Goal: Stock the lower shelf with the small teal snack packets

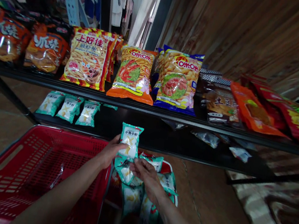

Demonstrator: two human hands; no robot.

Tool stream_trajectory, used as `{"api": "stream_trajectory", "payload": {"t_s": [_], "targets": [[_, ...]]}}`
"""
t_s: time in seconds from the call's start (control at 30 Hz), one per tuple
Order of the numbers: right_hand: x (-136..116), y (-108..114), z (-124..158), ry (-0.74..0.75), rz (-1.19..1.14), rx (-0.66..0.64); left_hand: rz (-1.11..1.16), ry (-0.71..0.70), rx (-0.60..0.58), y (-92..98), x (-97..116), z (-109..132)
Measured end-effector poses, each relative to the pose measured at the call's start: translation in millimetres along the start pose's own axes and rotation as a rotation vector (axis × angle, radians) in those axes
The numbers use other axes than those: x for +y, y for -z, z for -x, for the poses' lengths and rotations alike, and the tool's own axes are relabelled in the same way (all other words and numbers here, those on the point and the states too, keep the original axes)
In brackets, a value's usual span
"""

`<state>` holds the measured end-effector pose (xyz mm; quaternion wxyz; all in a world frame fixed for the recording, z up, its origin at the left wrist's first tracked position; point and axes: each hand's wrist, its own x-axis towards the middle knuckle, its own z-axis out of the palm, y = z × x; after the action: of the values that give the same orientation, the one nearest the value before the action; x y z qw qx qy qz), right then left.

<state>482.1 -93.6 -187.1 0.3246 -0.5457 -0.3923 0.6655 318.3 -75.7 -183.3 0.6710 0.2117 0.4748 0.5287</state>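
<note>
My left hand grips a small teal-and-white snack bag by its left side, thumb across the front. The bag is upright, just in front of the lower shelf. At its lower right corner, my right hand has its fingers closed on a snack bag; whether on this one or the one just below, I cannot tell. Under my hands, a basket with a pale rim is heaped with more teal bags. On the lower shelf, several matching bags stand in a row at the left.
A red plastic basket is on the floor at left, with a clear wrapper inside. The upper shelf holds prawn crackers, orange and blue snack bags, and others. Small packets lie at the lower shelf's right. Clothes hang behind.
</note>
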Motion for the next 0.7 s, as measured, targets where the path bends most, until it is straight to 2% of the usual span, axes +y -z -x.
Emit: {"api": "stream_trajectory", "payload": {"t_s": [0.07,0.23,0.4,0.47,0.57,0.7], "targets": [[1,1,-2,-0.002,-0.078,0.003,-0.014,-0.011,-0.067,-1.3,2,-12],[-2,12,-11,0.014,-0.169,0.13,-0.06,-0.005,-0.178,-8.7,6,-41],[-14,17,-34,0.063,-0.065,0.079,-0.134,-0.029,-0.262,-1.9,11,-64],[-21,7,-48,0.108,-0.075,0.064,-0.16,-0.059,-0.277,6.5,14,-71],[-29,-16,-71,0.162,-0.105,0.035,-0.187,-0.103,-0.234,21.9,20,-82],[-31,-45,-101,0.237,-0.116,0.06,-0.175,-0.252,-0.173,41.9,32,-98]]}}
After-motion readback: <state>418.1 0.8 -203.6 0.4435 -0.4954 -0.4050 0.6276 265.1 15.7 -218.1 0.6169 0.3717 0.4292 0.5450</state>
